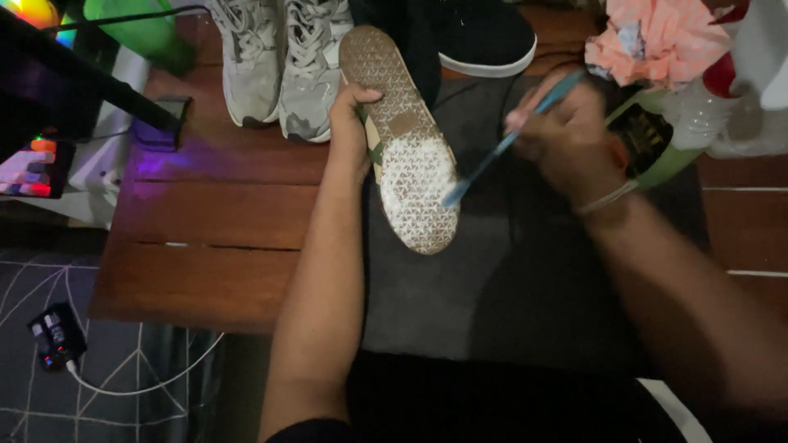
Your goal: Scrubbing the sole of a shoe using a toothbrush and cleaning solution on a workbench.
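Scrubbing step: our left hand [351, 123] clamps the shoe [402, 139] sole-up, right hand [566, 131] grips the toothbrush [501, 148], bristles on the foamy forefoot; next likely needs short, firm strokes heelward.

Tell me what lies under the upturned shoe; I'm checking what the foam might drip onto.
Under the shoe the left hand holds sole-up lies a dark grey mat spread over the wooden table. The patch directly beneath the sole is hidden.

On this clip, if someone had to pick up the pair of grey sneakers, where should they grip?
Probably the heel collars of the grey sneakers, coming from the near side: the heels point toward the person, side by side on the wooden table, so fingers can hook both.
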